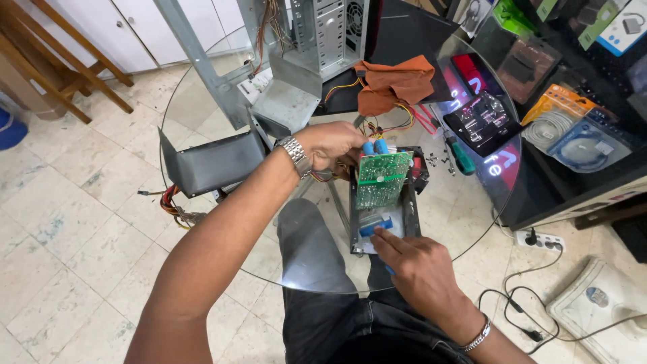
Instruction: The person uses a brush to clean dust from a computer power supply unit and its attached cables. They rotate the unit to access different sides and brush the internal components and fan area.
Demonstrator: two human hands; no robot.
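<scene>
Here the left hand (331,143) grips the raised green circuit board (381,178); the right hand (414,263) pinches a blue brush (375,227), dusting the power-supply case (411,216) beneath.

Green circuit board (382,178): tilted up, solder side showing, blue capacitors at its top edge. It stands over an open black metal casing (412,202) lying near the glass counter's (202,101) front edge.

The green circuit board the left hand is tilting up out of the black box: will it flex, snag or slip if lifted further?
The green circuit board looks thin yet rigid, so probably stiff and light. Coloured wires run near its top edge, so it may tug back. The left hand grips only one end, so it could pivot over the black box.
</scene>
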